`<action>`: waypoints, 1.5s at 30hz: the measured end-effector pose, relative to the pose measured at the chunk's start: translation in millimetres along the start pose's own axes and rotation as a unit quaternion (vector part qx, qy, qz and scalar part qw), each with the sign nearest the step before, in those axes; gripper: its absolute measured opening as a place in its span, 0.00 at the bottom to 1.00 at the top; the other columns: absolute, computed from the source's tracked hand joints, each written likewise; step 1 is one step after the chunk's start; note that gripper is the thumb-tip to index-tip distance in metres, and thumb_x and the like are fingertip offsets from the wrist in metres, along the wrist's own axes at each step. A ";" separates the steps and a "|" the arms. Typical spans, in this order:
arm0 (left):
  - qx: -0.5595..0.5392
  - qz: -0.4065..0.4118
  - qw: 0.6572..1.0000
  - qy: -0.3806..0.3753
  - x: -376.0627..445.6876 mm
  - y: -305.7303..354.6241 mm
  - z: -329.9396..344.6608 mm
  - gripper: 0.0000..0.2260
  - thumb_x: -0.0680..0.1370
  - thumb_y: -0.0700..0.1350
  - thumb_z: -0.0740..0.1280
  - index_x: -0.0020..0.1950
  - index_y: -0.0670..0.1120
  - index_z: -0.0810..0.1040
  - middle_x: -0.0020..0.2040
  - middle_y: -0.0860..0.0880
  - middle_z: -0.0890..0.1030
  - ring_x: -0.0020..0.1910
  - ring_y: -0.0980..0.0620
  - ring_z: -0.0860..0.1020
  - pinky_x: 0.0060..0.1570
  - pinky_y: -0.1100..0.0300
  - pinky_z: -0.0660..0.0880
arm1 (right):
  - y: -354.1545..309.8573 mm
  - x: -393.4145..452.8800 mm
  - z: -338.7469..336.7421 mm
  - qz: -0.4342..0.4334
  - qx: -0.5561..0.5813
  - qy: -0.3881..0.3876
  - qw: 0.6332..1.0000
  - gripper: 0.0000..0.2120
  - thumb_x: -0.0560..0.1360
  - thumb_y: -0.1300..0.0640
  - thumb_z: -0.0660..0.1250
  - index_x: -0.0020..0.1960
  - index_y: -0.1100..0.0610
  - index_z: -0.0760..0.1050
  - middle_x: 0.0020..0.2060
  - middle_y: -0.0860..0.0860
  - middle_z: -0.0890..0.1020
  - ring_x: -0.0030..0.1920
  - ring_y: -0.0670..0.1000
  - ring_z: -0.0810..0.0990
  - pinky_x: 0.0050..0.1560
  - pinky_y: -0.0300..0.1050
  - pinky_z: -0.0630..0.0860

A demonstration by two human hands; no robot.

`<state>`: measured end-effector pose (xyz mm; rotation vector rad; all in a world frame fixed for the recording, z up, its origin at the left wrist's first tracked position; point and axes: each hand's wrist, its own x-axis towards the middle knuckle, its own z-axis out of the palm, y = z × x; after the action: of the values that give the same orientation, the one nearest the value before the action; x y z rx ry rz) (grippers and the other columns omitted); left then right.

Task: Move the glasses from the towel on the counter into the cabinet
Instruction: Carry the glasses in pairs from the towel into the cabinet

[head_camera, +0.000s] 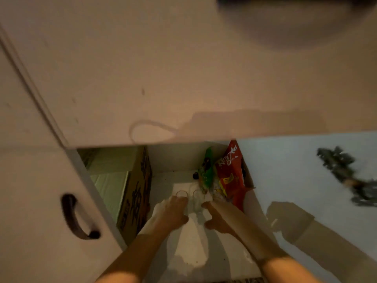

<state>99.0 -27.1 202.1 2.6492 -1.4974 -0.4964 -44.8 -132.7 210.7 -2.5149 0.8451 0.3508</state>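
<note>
I look down into an open low cabinet (163,180) under the counter edge. Two clear glasses stand side by side on its pale floor. My left hand (169,213) is wrapped around the left glass (181,194), whose rim shows above my fingers. My right hand (218,215) is curled around the right glass (197,198). Both glasses are upright and nearly touch each other. The towel is out of view.
A brown cardboard box (134,190) fills the cabinet's left side. A green snack bag (207,170) and a red one (230,174) lean at the right. The open door (40,201) with its dark handle (75,217) stands at my left. The counter underside (183,68) hangs overhead.
</note>
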 end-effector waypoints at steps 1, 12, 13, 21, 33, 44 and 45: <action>0.002 0.002 1.000 -0.012 -19.0 4.1 -12.9 0.20 0.77 0.50 0.68 0.68 0.53 0.70 0.64 0.49 0.75 0.58 0.48 0.78 0.56 0.51 0.77 | -11.2 -20.1 -13.8 0.002 0.002 -0.012 1.000 0.27 0.79 0.52 0.65 0.75 0.55 0.62 0.70 0.55 0.71 0.66 0.55 0.73 0.63 0.47 0.69; 0.010 -0.037 0.983 -0.179 -202.2 80.0 -229.3 0.22 0.78 0.56 0.65 0.70 0.51 0.69 0.69 0.46 0.74 0.65 0.43 0.74 0.62 0.47 0.73 | -124.4 -215.2 -203.7 0.005 -0.035 -0.095 0.995 0.24 0.76 0.49 0.70 0.69 0.53 0.70 0.64 0.57 0.76 0.62 0.59 0.76 0.57 0.54 0.76; 0.011 -0.034 0.985 -0.167 -215.6 86.6 -254.8 0.22 0.78 0.55 0.65 0.71 0.52 0.69 0.68 0.46 0.74 0.65 0.43 0.75 0.61 0.47 0.74 | -134.0 -230.0 -221.8 0.006 -0.033 -0.089 0.995 0.25 0.75 0.49 0.70 0.69 0.53 0.69 0.63 0.57 0.76 0.61 0.59 0.75 0.56 0.55 0.77; 0.030 0.010 0.994 -0.101 -282.6 123.2 -439.6 0.23 0.79 0.56 0.65 0.73 0.55 0.67 0.68 0.46 0.73 0.64 0.43 0.75 0.59 0.48 0.74 | -210.8 -317.2 -375.3 -0.028 -0.066 -0.090 0.993 0.29 0.77 0.52 0.68 0.76 0.52 0.63 0.67 0.56 0.75 0.55 0.56 0.80 0.56 0.55 0.79; -0.016 0.011 0.986 0.168 -276.9 93.8 -646.0 0.23 0.77 0.55 0.69 0.71 0.54 0.70 0.67 0.48 0.74 0.60 0.47 0.77 0.57 0.52 0.78 | -303.6 -331.2 -568.6 -0.064 -0.024 0.169 0.983 0.28 0.76 0.51 0.71 0.74 0.48 0.66 0.71 0.50 0.72 0.63 0.54 0.77 0.54 0.44 0.75; -0.010 0.009 0.983 0.184 -214.2 48.9 -703.4 0.26 0.77 0.55 0.69 0.73 0.53 0.67 0.70 0.46 0.71 0.63 0.45 0.75 0.58 0.51 0.77 | -345.0 -257.5 -619.9 -0.062 -0.053 0.209 0.975 0.31 0.76 0.51 0.71 0.76 0.51 0.64 0.74 0.53 0.69 0.70 0.57 0.71 0.63 0.52 0.73; -0.015 0.009 0.983 0.181 -208.3 46.3 -702.4 0.26 0.77 0.55 0.69 0.73 0.53 0.67 0.70 0.46 0.70 0.63 0.45 0.75 0.59 0.51 0.77 | -343.8 -250.0 -620.1 -0.061 -0.052 0.208 0.975 0.32 0.76 0.51 0.71 0.76 0.51 0.63 0.74 0.53 0.68 0.71 0.57 0.70 0.64 0.52 0.73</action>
<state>175.5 49.5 928.2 2.5231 -1.3862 -0.0283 30.8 -74.8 956.4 -2.7700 0.8326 -0.1877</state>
